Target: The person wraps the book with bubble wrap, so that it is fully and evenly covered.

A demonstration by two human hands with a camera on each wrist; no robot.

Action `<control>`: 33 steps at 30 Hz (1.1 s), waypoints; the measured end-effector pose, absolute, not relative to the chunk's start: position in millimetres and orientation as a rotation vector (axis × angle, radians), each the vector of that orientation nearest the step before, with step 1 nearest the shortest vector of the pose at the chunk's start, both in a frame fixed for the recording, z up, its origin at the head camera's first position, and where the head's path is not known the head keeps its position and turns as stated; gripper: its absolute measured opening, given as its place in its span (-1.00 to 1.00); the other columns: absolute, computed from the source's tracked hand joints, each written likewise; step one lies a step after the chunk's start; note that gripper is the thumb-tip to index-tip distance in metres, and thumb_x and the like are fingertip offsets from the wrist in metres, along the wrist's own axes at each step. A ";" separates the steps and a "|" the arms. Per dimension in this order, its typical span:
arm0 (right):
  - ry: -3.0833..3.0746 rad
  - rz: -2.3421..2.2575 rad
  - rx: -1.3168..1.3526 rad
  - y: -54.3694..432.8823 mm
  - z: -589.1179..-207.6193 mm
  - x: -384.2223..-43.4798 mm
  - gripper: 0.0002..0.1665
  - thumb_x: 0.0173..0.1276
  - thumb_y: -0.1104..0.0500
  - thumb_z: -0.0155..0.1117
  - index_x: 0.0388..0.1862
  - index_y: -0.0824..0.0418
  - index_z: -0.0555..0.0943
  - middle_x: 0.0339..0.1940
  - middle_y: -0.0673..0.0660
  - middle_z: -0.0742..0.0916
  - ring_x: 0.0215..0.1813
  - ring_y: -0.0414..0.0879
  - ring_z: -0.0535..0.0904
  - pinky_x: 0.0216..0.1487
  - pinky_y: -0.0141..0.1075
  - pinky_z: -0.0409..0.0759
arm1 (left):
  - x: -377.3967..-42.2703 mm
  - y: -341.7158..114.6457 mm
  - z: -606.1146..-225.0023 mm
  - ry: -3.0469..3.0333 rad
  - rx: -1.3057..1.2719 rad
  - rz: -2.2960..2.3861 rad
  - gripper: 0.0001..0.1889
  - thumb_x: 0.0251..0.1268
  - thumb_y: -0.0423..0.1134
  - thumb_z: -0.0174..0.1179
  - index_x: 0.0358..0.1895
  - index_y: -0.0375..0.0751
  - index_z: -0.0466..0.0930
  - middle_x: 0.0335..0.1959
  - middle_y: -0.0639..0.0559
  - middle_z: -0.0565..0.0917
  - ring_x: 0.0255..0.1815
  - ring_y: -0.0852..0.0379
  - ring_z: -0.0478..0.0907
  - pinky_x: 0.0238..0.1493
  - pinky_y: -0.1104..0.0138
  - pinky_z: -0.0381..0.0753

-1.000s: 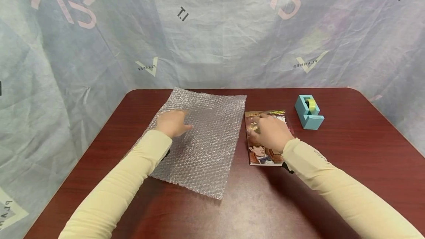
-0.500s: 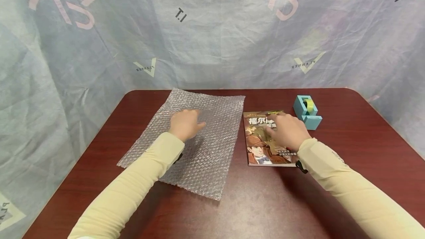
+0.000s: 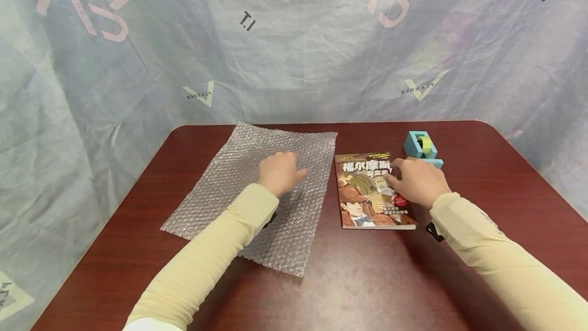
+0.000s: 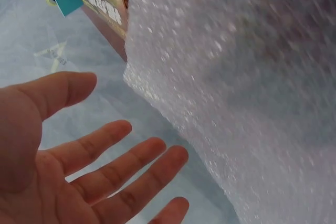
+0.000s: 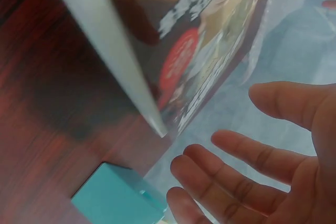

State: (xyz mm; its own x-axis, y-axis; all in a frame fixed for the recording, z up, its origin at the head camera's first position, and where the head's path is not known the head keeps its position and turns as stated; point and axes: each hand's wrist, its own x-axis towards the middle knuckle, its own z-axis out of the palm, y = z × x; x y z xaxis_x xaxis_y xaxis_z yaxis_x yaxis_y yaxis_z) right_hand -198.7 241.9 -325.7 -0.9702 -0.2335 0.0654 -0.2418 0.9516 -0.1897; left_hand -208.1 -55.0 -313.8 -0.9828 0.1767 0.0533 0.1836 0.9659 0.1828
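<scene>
A book with an illustrated cover and white lettering lies flat on the table. Over its right edge hovers my right hand, fingers spread and holding nothing; the right wrist view shows a gap between the fingertips and the book. Left of the book, a sheet of bubble wrap lies spread out. My left hand is above the sheet, its palm bare and its fingers loosely spread in the left wrist view. The left forearm hides part of the sheet.
A teal tape dispenser with a yellow-green roll stands behind my right hand, partly covered by it. The dark red wooden table has rounded far corners. A grey printed cloth hangs behind and at the sides.
Both hands have moved to the right. The right hand has gone from over the book's middle to its right edge, uncovering the cover; the left has shifted across the bubble wrap.
</scene>
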 end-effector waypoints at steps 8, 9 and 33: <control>-3.083 0.293 0.315 254.4 -328.6 -199.6 -0.36 0.44 -0.08 0.28 0.19 0.45 0.59 0.01 0.49 0.70 -0.19 0.31 0.68 -0.46 0.16 0.62 | -207.7 -28.0 -315.9 -3.097 -0.295 -0.330 -0.51 0.49 0.08 0.19 0.36 -0.03 0.58 0.18 -0.07 0.69 0.06 -0.18 0.68 0.08 -0.03 0.63; -3.084 0.294 0.313 255.7 -329.0 -199.8 -0.36 0.44 -0.08 0.28 0.19 0.45 0.60 0.00 0.48 0.71 -0.19 0.31 0.68 -0.47 0.15 0.62 | -208.1 -24.4 -316.5 -3.100 -0.295 -0.333 -0.51 0.49 0.09 0.19 0.34 -0.03 0.59 0.17 -0.07 0.70 0.06 -0.17 0.68 0.07 -0.03 0.63; -3.160 0.317 0.326 259.6 -339.4 -200.8 -0.42 0.34 0.00 0.40 0.09 0.45 0.62 -0.43 0.21 0.68 -0.42 0.08 0.57 -0.52 0.01 0.57 | -217.2 34.7 -351.5 -3.154 -0.217 -0.240 -0.74 0.40 0.09 0.23 -0.32 0.02 0.71 -0.03 0.00 0.75 -0.04 -0.03 0.70 -0.06 0.11 0.64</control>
State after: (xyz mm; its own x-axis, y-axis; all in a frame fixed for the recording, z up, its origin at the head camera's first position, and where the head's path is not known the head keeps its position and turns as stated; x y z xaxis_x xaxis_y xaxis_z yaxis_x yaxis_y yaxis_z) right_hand -200.8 259.6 -339.4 -0.9779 -0.2069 -0.0301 -0.1968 0.9594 -0.2018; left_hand -217.2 34.7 -351.5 -0.9902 0.1386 -0.0185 0.1342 0.9792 0.1524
